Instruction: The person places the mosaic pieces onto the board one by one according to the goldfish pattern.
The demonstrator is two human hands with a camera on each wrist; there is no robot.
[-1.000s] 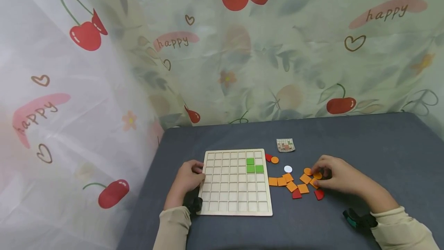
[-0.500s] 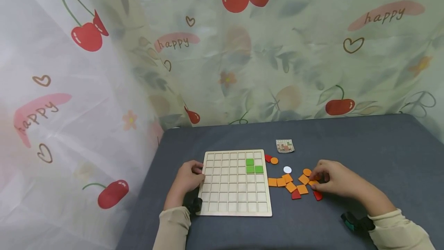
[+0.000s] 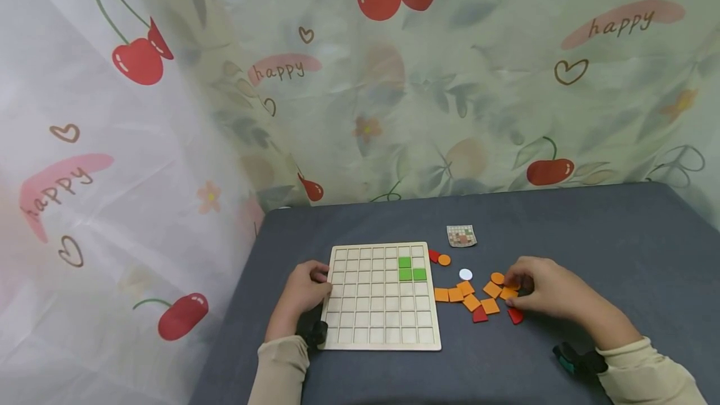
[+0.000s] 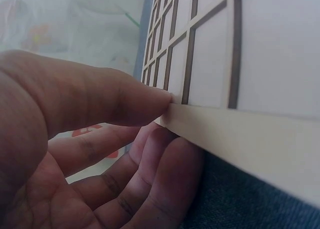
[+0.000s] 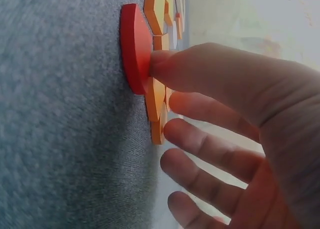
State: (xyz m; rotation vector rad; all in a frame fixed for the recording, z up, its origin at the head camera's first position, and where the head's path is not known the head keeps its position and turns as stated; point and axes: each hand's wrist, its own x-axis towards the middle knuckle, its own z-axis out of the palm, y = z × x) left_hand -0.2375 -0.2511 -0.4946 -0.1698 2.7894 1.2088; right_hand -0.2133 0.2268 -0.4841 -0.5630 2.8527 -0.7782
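Observation:
A pale wooden grid board [image 3: 377,305] lies on the table with three green square tiles [image 3: 405,274] in its upper right cells. My left hand [image 3: 306,289] pinches the board's left edge; the left wrist view shows the thumb on top and fingertips against the side and underneath. To the right of the board, my right hand [image 3: 548,286] rests over a loose group of tiles. Its thumb touches an orange tile [image 5: 156,101] next to a red tile [image 5: 135,49] with a curved side. The other fingers are loosely bent, their tips near or on orange tiles, with nothing visibly lifted.
Several orange square tiles [image 3: 471,302] spread between board and right hand. A white round tile [image 3: 465,274] and an orange round tile [image 3: 444,260] lie behind them. Farther back is a small printed pattern card [image 3: 462,236]. A patterned curtain [image 3: 349,142] hangs behind the table.
My right hand shifted slightly toward the board and down over the orange tiles, then back a little, uncovering part of an orange tile. The left hand and board stay put.

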